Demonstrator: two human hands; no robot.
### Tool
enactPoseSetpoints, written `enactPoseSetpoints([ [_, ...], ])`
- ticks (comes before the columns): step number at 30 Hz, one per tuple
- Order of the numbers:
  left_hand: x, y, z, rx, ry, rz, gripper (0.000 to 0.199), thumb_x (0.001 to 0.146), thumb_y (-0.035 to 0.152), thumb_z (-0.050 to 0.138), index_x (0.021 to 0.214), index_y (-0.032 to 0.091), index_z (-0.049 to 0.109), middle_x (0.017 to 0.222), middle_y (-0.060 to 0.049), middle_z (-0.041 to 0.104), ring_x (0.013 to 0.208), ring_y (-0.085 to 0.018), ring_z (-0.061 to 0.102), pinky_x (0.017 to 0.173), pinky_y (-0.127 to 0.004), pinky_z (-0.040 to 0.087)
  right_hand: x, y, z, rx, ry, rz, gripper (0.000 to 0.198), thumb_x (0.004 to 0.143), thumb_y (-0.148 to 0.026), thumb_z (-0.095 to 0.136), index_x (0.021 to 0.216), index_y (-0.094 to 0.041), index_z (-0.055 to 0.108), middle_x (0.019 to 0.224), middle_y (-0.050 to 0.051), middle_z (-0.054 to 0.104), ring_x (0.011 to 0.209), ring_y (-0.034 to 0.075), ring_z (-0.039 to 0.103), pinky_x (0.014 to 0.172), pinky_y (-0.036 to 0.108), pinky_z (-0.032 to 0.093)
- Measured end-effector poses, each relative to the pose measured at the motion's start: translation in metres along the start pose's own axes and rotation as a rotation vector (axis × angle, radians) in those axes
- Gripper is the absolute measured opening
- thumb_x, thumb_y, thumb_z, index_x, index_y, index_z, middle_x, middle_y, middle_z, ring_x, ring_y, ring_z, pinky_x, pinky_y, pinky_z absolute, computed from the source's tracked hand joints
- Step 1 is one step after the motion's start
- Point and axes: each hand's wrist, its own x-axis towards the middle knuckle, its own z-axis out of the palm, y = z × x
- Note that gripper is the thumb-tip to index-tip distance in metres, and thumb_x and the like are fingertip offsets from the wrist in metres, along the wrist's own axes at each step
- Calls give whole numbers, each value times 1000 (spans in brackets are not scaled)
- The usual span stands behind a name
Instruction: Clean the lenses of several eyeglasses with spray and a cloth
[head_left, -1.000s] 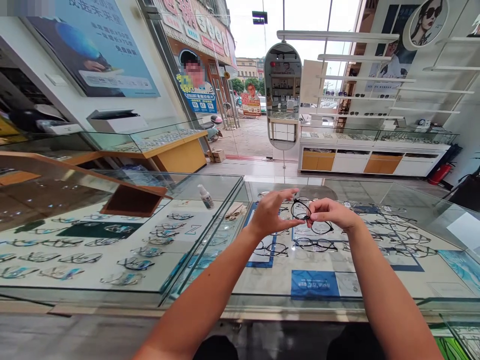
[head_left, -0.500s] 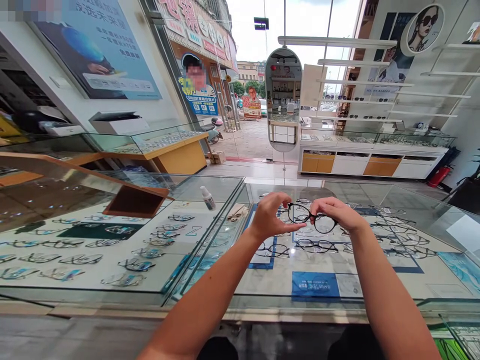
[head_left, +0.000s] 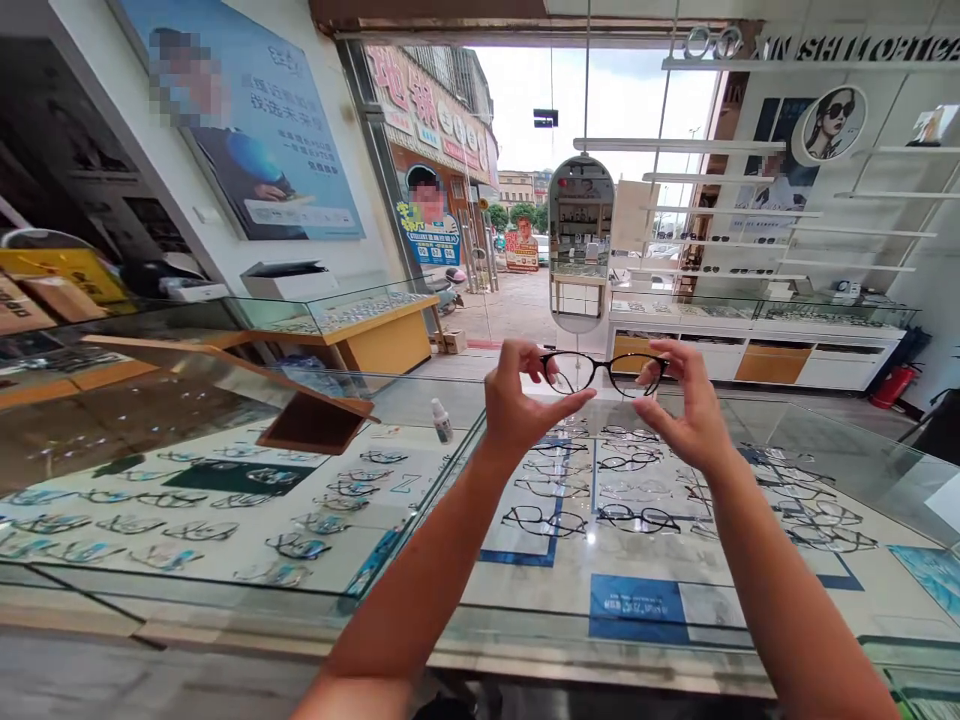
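Observation:
Between my two hands, a pair of black-rimmed eyeglasses [head_left: 602, 364] is held up level above the glass display counter, lenses facing me. My left hand [head_left: 517, 400] grips the left end of the frame, its thumb stretched out below the left lens. At the other end, my right hand [head_left: 686, 405] has its fingers closed around the right side, with the thumb under the right lens. The temples are mostly hidden behind the lenses and fingers. Below, rows of eyeglasses [head_left: 637, 518] lie inside the counter, among them several dark frames.
A small white spray bottle [head_left: 441, 422] stands on the glass to the left, near a brown-framed tilted mirror [head_left: 315, 420]. A blue card [head_left: 637, 608] lies near the counter's front edge. Ahead are an oval mirror [head_left: 580, 245] and wall shelves [head_left: 720, 210].
Both hands have lifted the eyeglasses and levelled them from a tilt. My right hand has shifted from near the bridge to the right end. The head view has tilted up.

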Motion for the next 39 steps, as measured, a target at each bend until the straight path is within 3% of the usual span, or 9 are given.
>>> enactPoseSetpoints([
  [5,38,27,2,-38,52,-16,61,69,49,95,100,27,46,82,7,63,67,-11,62,61,-27,51,27,-23,-15,-34,96,-119,52,94,-52,72,139,-35,53,112,4,69,102,23,69,105,46,54],
  [10,39,44,-2,-59,44,-70,62,68,47,97,99,26,48,84,6,65,67,-11,64,58,-26,50,22,-36,-14,-46,157,-95,48,94,-56,72,135,-36,56,104,3,69,98,23,70,98,46,58],
  [21,40,49,-20,-79,-68,-119,59,66,48,98,97,25,53,87,3,69,70,-12,67,58,-25,54,17,-47,-27,-129,113,-80,46,96,-53,71,136,-32,60,112,6,69,107,25,70,106,49,56],
  [27,39,55,-19,-72,-3,-134,58,63,51,99,93,26,56,82,4,70,69,-14,68,55,-26,55,12,-51,-27,-122,125,-28,47,98,-49,70,139,-30,58,126,10,72,120,28,69,110,50,57],
  [33,38,57,-20,-34,-8,-109,55,64,47,100,91,26,58,82,4,70,68,-14,67,56,-28,55,10,-57,-25,-242,142,-27,46,98,-49,70,138,-30,63,129,10,74,119,30,71,106,52,59],
  [39,38,56,-25,1,-24,-174,60,60,59,99,92,26,60,87,0,76,71,-17,70,57,-31,53,4,-65,-21,-336,224,-27,50,93,-52,75,137,-29,66,130,11,76,119,33,72,106,56,58],
])
